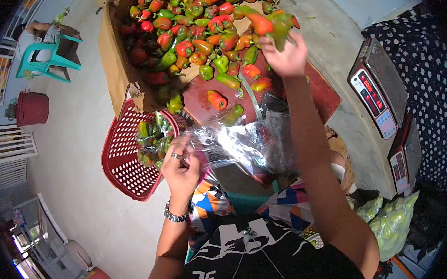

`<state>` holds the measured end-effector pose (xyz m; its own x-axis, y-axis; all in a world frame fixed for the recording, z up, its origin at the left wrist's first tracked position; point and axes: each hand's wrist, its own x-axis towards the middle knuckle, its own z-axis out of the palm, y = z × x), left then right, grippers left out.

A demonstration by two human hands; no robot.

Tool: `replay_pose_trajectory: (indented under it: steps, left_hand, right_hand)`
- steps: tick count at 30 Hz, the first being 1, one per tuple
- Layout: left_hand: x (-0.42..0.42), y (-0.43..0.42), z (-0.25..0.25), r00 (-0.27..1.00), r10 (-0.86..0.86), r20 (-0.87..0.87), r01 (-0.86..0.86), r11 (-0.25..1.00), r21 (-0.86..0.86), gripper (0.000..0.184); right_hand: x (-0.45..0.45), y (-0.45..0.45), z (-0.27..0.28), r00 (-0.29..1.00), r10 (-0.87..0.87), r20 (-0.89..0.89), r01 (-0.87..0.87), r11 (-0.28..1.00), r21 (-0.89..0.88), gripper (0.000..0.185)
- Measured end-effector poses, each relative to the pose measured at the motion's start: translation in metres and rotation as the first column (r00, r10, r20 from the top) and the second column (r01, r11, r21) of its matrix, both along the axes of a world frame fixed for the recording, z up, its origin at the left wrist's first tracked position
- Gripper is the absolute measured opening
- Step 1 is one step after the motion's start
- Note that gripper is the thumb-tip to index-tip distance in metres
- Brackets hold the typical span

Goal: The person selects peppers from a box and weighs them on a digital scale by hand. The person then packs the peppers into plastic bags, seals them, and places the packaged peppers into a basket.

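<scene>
My left hand [182,166], with a ring and a wristwatch, pinches the edge of a clear plastic bag [239,144] that lies across my lap. My right hand [289,59] is raised at the right of the pepper pile, its fingers closed around peppers [280,23], green and red-orange, slightly blurred by motion. Loose red, orange and green peppers [197,46] spill from a cardboard box [111,54] onto a dark red surface [195,92]. Beside my left hand, bagged peppers [154,138] sit in a red perforated basket [127,153].
Two digital scales, one with a lit display [376,89] and a lower one [404,156], stand at the right. Filled bags of green produce [395,223] lie at the lower right. A teal chair [44,59] and a dark red bin [32,107] are on the floor at the left.
</scene>
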<state>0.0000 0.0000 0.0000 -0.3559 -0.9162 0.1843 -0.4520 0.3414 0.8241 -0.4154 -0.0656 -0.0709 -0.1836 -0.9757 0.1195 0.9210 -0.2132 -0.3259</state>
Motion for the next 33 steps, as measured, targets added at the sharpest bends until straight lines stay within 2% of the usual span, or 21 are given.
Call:
replay_pose_trajectory:
  steps: [2, 3, 5, 7, 8, 11, 13, 14, 17, 23, 26, 27, 29, 33]
  left_hand:
    - [-0.002, -0.005, 0.002, 1.0, 0.007, 0.005, -0.007, 0.996, 0.091, 0.031]
    - [-0.001, 0.017, 0.007, 1.0, -0.005, -0.004, 0.006, 0.993, 0.118, 0.03]
    - [0.0, 0.013, 0.003, 1.0, -0.026, -0.016, 0.027, 0.998, 0.059, 0.028]
    - [0.001, 0.01, 0.004, 0.999, -0.032, 0.009, 0.032, 0.997, 0.063, 0.027]
    - [0.0, 0.009, 0.004, 0.999, -0.037, 0.017, 0.035, 0.997, 0.07, 0.026]
    - [-0.002, 0.01, 0.005, 0.999, -0.036, 0.015, 0.036, 0.999, 0.039, 0.026]
    - [-0.003, 0.013, 0.004, 0.999, -0.033, 0.002, 0.032, 0.998, 0.061, 0.028]
    - [-0.004, 0.014, 0.002, 0.999, -0.039, -0.021, 0.04, 0.998, 0.043, 0.029]
    - [-0.004, 0.015, 0.0, 0.998, -0.056, -0.027, 0.056, 0.998, -0.005, 0.026]
    - [-0.005, 0.016, -0.004, 0.998, -0.063, -0.014, 0.062, 0.997, -0.052, 0.018]
    - [-0.003, 0.016, -0.006, 0.998, -0.062, -0.013, 0.061, 0.997, -0.046, 0.016]
    - [-0.003, 0.016, -0.006, 0.998, -0.061, -0.013, 0.061, 0.997, -0.043, 0.016]
    - [-0.003, 0.016, -0.007, 0.999, -0.054, -0.007, 0.053, 0.997, -0.049, 0.016]
    - [-0.005, 0.017, -0.009, 0.998, -0.056, -0.043, 0.052, 0.996, -0.071, 0.016]
  right_hand:
    - [0.025, 0.029, 0.01, 0.997, 0.041, 0.07, -0.02, 0.963, -0.267, 0.048]
    - [0.035, 0.067, 0.016, 0.99, 0.046, 0.132, -0.015, 0.974, -0.226, 0.051]
    - [0.049, 0.083, 0.014, 0.964, 0.072, 0.256, -0.006, 0.968, -0.252, 0.057]
    - [0.072, 0.1, 0.02, 0.953, -0.004, 0.304, 0.063, 0.981, -0.184, 0.06]
    - [0.086, 0.109, 0.024, 0.955, -0.096, 0.279, 0.129, 0.986, -0.103, 0.06]
    - [0.099, 0.118, 0.008, 0.97, -0.18, 0.166, 0.185, 0.983, -0.014, 0.057]
    - [0.099, 0.12, 0.002, 0.96, -0.035, 0.279, 0.055, 0.996, -0.065, 0.059]
    - [0.101, 0.123, -0.001, 0.948, -0.122, 0.294, 0.095, 0.99, 0.105, 0.062]
    - [0.105, 0.127, 0.0, 0.964, -0.007, 0.267, 0.002, 1.0, 0.018, 0.062]
    - [0.111, 0.138, 0.005, 0.994, -0.097, 0.054, 0.086, 0.981, 0.176, 0.054]
    - [0.117, 0.149, 0.008, 0.987, -0.073, -0.146, 0.086, 0.993, 0.081, 0.036]
    - [0.115, 0.151, 0.001, 0.924, -0.105, -0.367, 0.146, 0.985, 0.086, 0.031]
    - [0.11, 0.153, -0.022, 0.658, -0.138, -0.74, 0.263, 0.963, 0.054, 0.023]
    - [0.131, 0.166, 0.008, 0.853, -0.215, -0.475, 0.284, 0.956, 0.078, 0.027]
